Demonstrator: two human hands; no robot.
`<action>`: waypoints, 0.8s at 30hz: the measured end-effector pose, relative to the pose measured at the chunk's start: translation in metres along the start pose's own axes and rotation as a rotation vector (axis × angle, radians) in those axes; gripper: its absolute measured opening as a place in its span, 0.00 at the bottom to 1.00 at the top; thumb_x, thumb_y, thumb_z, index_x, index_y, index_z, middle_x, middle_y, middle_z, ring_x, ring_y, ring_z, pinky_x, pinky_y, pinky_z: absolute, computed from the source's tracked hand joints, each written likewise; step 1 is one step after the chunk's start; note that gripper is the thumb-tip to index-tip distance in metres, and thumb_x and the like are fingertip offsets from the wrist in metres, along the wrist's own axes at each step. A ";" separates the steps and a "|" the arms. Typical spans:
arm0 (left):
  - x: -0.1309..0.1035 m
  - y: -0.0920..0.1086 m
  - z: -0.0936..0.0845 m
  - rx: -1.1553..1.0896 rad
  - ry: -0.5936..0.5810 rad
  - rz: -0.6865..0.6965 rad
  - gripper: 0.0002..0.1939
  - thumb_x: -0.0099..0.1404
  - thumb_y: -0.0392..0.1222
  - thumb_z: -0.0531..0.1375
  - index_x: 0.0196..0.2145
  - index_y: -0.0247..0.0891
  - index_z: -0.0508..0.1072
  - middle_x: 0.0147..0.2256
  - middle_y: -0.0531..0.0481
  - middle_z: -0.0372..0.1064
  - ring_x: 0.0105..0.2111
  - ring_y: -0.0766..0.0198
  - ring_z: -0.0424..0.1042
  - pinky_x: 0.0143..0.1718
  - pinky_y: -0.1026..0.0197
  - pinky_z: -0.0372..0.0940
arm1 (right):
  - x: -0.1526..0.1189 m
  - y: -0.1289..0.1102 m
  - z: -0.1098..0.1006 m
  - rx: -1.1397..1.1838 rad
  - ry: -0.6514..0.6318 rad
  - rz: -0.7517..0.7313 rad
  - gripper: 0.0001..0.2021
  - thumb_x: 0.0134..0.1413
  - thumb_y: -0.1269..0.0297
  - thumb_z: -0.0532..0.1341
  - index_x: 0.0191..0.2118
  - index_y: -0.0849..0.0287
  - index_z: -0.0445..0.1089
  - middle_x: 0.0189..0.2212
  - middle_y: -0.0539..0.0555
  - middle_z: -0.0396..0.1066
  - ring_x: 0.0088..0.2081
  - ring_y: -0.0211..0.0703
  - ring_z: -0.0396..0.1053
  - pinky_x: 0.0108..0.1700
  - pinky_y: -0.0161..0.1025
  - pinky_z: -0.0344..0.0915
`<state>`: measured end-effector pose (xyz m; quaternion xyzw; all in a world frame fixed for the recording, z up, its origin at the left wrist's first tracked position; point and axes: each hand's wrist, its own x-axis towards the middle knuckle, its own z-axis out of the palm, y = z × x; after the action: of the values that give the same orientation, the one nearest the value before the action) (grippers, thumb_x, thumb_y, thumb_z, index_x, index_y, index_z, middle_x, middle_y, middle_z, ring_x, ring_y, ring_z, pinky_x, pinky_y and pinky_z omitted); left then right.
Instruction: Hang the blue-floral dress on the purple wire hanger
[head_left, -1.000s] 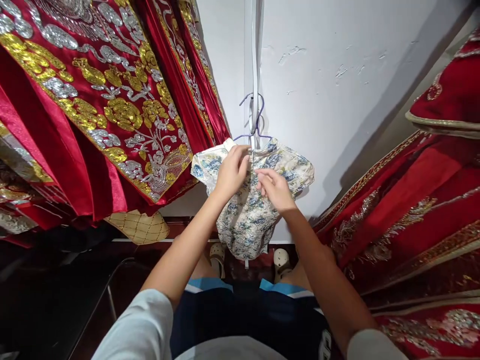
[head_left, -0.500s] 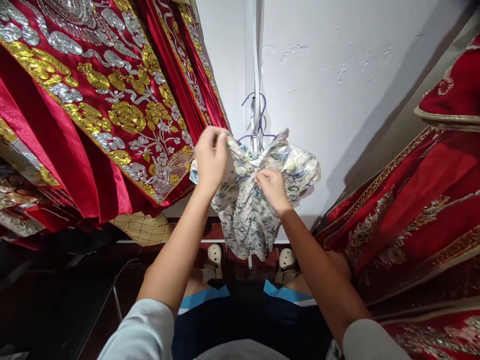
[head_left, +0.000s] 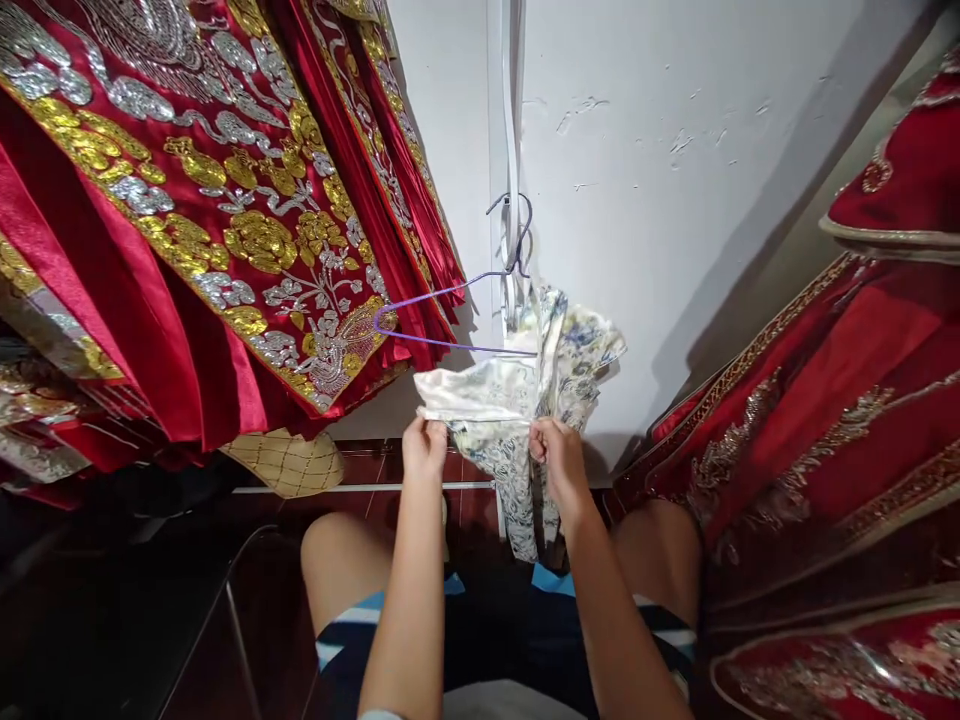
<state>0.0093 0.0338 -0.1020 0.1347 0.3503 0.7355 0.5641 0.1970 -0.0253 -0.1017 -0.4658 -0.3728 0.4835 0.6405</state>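
Observation:
A white garment with a blue and yellow floral print (head_left: 499, 445) hangs half off a purple wire hanger (head_left: 457, 348). The left arm of the hanger is bare, while the right part of the garment still covers the other arm. My left hand (head_left: 425, 443) is closed on the garment's edge at its left end. Beside the middle of the garment my right hand (head_left: 553, 448) pinches the same edge, which is stretched flat between both hands. The hanger's hook is on a white metal fixture (head_left: 510, 110) at the wall.
Red dresses with gold and silver embroidery (head_left: 259, 235) hang at the left. More red embroidered garments (head_left: 847, 400) hang at the right. Behind is a white wall (head_left: 630, 130) with scuffs. A dark surface with a metal frame (head_left: 232, 610) stands at lower left.
The garment's left side has come off the hanger and been pulled down, baring the hanger arm. Both hands have moved lower, and my knees are now bent into view.

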 end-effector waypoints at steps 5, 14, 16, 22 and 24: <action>-0.046 -0.035 -0.009 -0.012 -0.016 -0.081 0.07 0.67 0.31 0.58 0.31 0.36 0.72 0.39 0.45 0.77 0.42 0.65 0.76 0.49 0.64 0.69 | -0.012 0.033 -0.049 -0.114 0.177 0.024 0.17 0.47 0.53 0.58 0.15 0.53 0.56 0.12 0.44 0.49 0.17 0.34 0.45 0.20 0.36 0.44; -0.122 -0.021 0.020 0.661 -0.786 0.126 0.14 0.67 0.53 0.63 0.33 0.40 0.79 0.59 0.41 0.69 0.59 0.44 0.66 0.59 0.47 0.61 | -0.023 0.014 -0.045 -0.224 -0.190 0.050 0.16 0.47 0.47 0.68 0.24 0.54 0.73 0.24 0.51 0.70 0.33 0.47 0.67 0.38 0.41 0.66; -0.133 -0.020 0.024 0.720 -0.847 0.177 0.13 0.69 0.51 0.61 0.35 0.41 0.80 0.59 0.40 0.68 0.60 0.45 0.65 0.60 0.47 0.60 | -0.031 0.006 -0.035 -0.122 -0.339 0.120 0.22 0.51 0.38 0.63 0.27 0.53 0.75 0.27 0.53 0.73 0.38 0.51 0.71 0.44 0.44 0.68; -0.129 -0.008 0.007 0.996 -0.822 0.206 0.21 0.73 0.57 0.54 0.56 0.47 0.73 0.60 0.43 0.65 0.63 0.49 0.60 0.66 0.49 0.53 | -0.041 -0.018 -0.029 0.128 -0.535 0.466 0.38 0.49 0.23 0.52 0.33 0.57 0.77 0.28 0.59 0.75 0.38 0.54 0.76 0.38 0.44 0.71; -0.119 -0.007 -0.007 1.028 -0.931 0.088 0.27 0.75 0.60 0.46 0.57 0.42 0.72 0.54 0.43 0.70 0.57 0.52 0.66 0.61 0.52 0.59 | -0.034 -0.035 -0.033 0.074 -0.677 0.459 0.34 0.43 0.26 0.62 0.30 0.58 0.77 0.26 0.58 0.75 0.34 0.52 0.75 0.35 0.42 0.70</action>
<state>0.0489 -0.0782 -0.0883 0.7005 0.3699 0.3641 0.4898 0.2284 -0.0698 -0.0791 -0.3283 -0.4313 0.7528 0.3735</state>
